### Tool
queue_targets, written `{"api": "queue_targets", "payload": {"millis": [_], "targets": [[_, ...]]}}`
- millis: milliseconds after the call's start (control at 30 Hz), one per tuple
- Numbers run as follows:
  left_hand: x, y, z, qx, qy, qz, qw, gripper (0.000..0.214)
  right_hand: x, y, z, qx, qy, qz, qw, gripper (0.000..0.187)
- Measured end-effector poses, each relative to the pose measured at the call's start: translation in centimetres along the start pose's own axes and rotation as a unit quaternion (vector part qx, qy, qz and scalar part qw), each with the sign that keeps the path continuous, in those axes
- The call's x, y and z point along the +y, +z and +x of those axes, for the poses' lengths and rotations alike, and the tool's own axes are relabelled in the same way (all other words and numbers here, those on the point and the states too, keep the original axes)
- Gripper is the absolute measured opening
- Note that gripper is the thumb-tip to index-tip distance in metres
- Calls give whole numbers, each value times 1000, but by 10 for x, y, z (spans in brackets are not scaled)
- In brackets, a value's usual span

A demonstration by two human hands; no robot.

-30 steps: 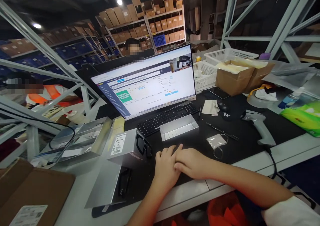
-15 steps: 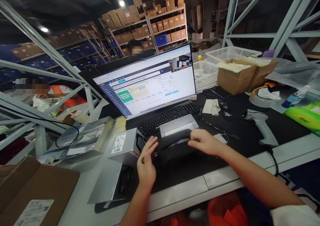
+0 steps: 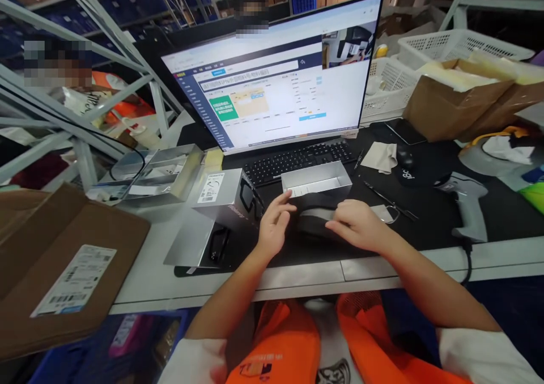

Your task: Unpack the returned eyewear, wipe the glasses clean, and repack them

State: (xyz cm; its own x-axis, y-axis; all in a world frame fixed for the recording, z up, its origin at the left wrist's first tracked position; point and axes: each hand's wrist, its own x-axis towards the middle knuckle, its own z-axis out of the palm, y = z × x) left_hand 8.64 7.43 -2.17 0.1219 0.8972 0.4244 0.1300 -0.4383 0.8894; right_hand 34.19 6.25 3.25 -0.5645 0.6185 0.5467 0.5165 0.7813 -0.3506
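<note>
A dark, curved case [image 3: 317,213] with a grey band along its opening lies between my hands, above the black mat. My right hand [image 3: 361,225] grips its right end, fingers curled over the top and thumb along the front. At the left end is my left hand [image 3: 275,225], its fingers stretched and apart, the fingertips by the case's edge. Just behind the case sits an open silver box tray [image 3: 317,177]. Left of my left hand stands a silver box [image 3: 221,197] with a label and a picture of glasses. What the case holds is hidden.
A monitor [image 3: 276,84] and keyboard [image 3: 297,160] stand behind. To the right lie tweezers [image 3: 389,200], a grey cloth [image 3: 379,157], a mouse [image 3: 404,157] and a barcode scanner [image 3: 470,208]. A cardboard box [image 3: 63,259] is at the left. Two people are beyond the desk.
The view has tipped downward, so the desk sits higher in the picture and my orange vest shows. The case has turned, showing its grey band; my right hand still grips it.
</note>
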Motion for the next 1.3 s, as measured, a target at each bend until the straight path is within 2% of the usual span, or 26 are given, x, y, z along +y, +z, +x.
{"api": "queue_targets", "payload": {"millis": [100, 200, 267, 367, 467, 567, 733, 833, 967, 1033, 1100, 1200, 1300], "targets": [[0, 5, -3, -107, -16, 13, 994, 50, -10, 13, -1, -39, -30, -33, 998, 41], [-1, 8, -5, -161, -35, 61, 984, 47, -16, 21, -3, -66, -54, -25, 996, 42], [-3, 9, -6, -166, -36, 75, 983, 38, -16, 20, -4, -76, -41, -15, 996, 38], [-6, 12, -9, -155, -36, 87, 983, 28, -13, 16, -3, -71, 38, -45, 996, 27], [-7, 15, -13, -163, -35, 92, 982, 49, -16, 16, -3, -96, 98, -107, 985, 30], [-1, 16, -17, -181, -19, 104, 978, 62, -22, 18, -3, -131, 122, -159, 971, 41], [9, 14, -18, -205, 23, 137, 969, 72, -28, 16, -5, -175, 115, -167, 963, 55], [13, 11, -17, -228, 23, 153, 961, 79, -29, 20, -8, -174, 123, -179, 961, 64], [14, 10, -16, -230, 24, 149, 961, 77, -30, 21, -8, -152, 120, -159, 968, 45], [11, 9, -16, -216, 17, 140, 966, 80, -26, 14, -7, -134, 114, -117, 977, 39], [7, 8, -15, -200, 0, 133, 971, 89, -18, 5, -7, -90, 116, -49, 988, 37], [2, 7, -13, -186, -25, 137, 973, 100, -4, -4, -9, 29, 150, 100, 983, 52], [2, 6, -13, -195, -9, 144, 970, 98, 6, -5, -9, 199, 226, 194, 934, 74]]}}
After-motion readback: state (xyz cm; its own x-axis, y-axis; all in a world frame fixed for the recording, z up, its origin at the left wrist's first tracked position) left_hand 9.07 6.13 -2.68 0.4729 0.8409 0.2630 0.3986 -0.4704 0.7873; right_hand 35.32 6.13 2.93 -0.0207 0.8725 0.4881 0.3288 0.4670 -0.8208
